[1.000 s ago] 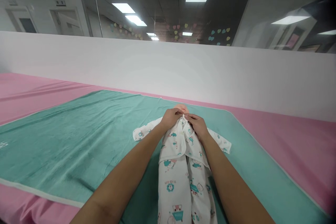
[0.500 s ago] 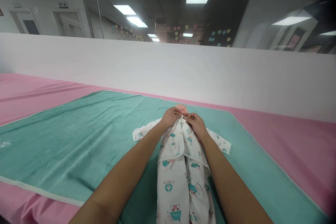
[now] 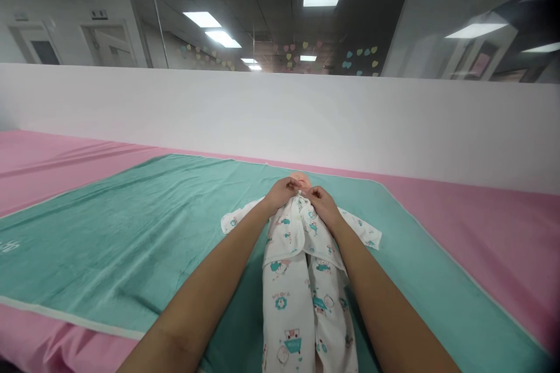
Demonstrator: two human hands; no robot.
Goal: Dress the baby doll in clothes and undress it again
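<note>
A baby doll (image 3: 300, 178) lies on its back, its head at the far end, mostly covered by my hands. It wears a white baby shirt (image 3: 286, 239) with teal and pink prints, sleeves spread to both sides, and matching trousers (image 3: 289, 309). At the neckline, my left hand (image 3: 283, 191) has its fingers pinched on the shirt's collar from the left. Opposite it, my right hand (image 3: 322, 201) pinches the collar from the right, fingertips close to the left ones. Whatever small fastening lies between the fingertips is too small to make out. The front panels overlap down the chest.
Beneath the doll lies a teal sheet (image 3: 131, 233) with a pale edge, spread over a pink cover (image 3: 481, 221). A low white wall (image 3: 262, 116) runs behind, with a large glass pane (image 3: 271, 11) above it.
The view has shifted slightly. Both hands remain at the collar, with only small finger movements; the doll and its clothes lie as before.
</note>
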